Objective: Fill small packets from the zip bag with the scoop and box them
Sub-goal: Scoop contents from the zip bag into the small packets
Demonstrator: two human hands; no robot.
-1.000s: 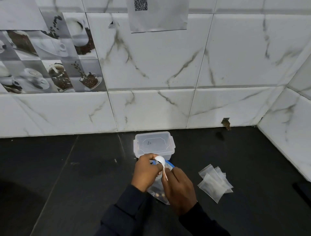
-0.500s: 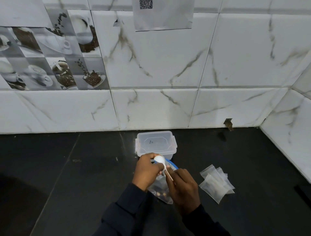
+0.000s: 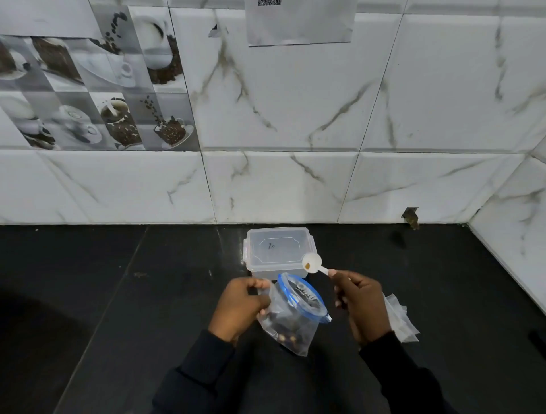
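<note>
Zip bag (image 3: 291,317) gapes open in left hand (image 3: 240,307); scoop (image 3: 313,263) clear above.

We see the small packets (image 3: 403,322) half hidden behind the right hand (image 3: 362,307); the sheet's code (image 3: 269,2) is cropped.

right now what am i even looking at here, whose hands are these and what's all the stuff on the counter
One camera, worn on a person's head, looks down at their own two bare hands over a black counter. The left hand holds a clear zip bag open; it has small brown pieces inside. The right hand holds a white scoop by its handle, with a bit of brown in the bowl. Behind them stands a clear plastic box with its lid on. Small empty packets lie to the right, partly hidden by that hand.
</note>
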